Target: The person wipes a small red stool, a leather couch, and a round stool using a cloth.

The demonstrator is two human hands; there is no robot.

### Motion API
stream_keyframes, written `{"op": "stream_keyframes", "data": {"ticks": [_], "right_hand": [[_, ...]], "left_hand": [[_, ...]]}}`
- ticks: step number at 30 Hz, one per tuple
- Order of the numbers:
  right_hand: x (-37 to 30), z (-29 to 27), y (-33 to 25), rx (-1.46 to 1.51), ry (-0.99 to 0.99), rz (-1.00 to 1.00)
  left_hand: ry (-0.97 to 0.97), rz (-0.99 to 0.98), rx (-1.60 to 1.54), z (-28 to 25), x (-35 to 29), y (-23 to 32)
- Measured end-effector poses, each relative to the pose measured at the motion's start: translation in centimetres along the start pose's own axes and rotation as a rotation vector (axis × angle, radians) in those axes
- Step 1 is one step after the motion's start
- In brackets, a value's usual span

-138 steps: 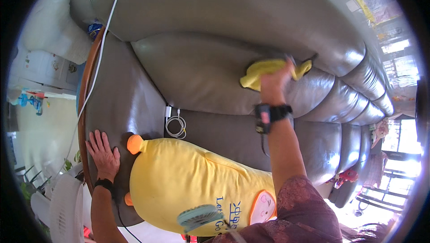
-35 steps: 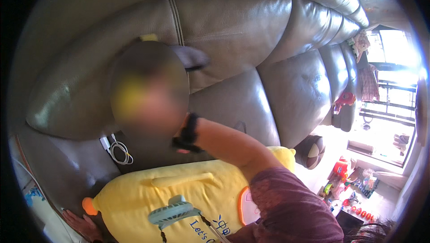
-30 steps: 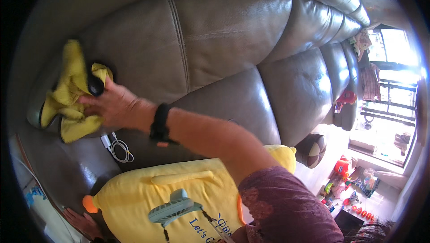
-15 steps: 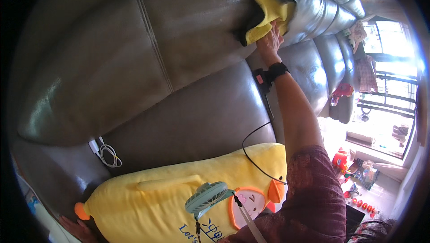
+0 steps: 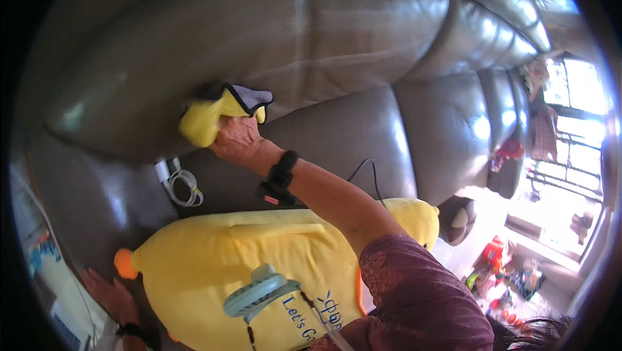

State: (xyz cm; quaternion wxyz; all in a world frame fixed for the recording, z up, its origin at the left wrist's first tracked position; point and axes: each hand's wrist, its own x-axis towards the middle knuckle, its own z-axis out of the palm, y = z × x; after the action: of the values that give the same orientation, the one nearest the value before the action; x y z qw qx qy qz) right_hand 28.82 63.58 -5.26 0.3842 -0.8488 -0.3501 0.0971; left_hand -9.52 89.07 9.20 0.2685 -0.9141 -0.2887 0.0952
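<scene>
gripping a yellow and grey cloth (image 5: 202,124), the right hand (image 5: 238,138) has its fingers bent around the fabric, their tips hidden in its folds. the cloth lies just ahead of those fingers, its blurred yellow part reaching to their left and its dark-edged grey flap to their right, against the brown sofa (image 5: 369,33). nearer the body than those fingers, and to their left, is a coiled white cable (image 5: 186,189). the left hand (image 5: 113,296) is well apart from the cloth, its fingers stretched out on the sofa's edge. just right of these fingers lies a long yellow plush toy (image 5: 207,237); further right hangs a blue-green fan (image 5: 259,296) on a strap
</scene>
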Motion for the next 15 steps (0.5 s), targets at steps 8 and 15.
{"op": "stream_keyframes", "data": {"ticks": [8, 15], "right_hand": [[9.0, 0.3, -11.8, -0.815, -0.204, -0.840], [8.3, -4.9, -3.6, -0.673, 0.009, -0.980]], "left_hand": [[0.149, 0.060, -0.133, 0.2, 0.8, 0.7], [0.132, 0.038, -0.157, 0.0, 0.1, 0.2]]}}
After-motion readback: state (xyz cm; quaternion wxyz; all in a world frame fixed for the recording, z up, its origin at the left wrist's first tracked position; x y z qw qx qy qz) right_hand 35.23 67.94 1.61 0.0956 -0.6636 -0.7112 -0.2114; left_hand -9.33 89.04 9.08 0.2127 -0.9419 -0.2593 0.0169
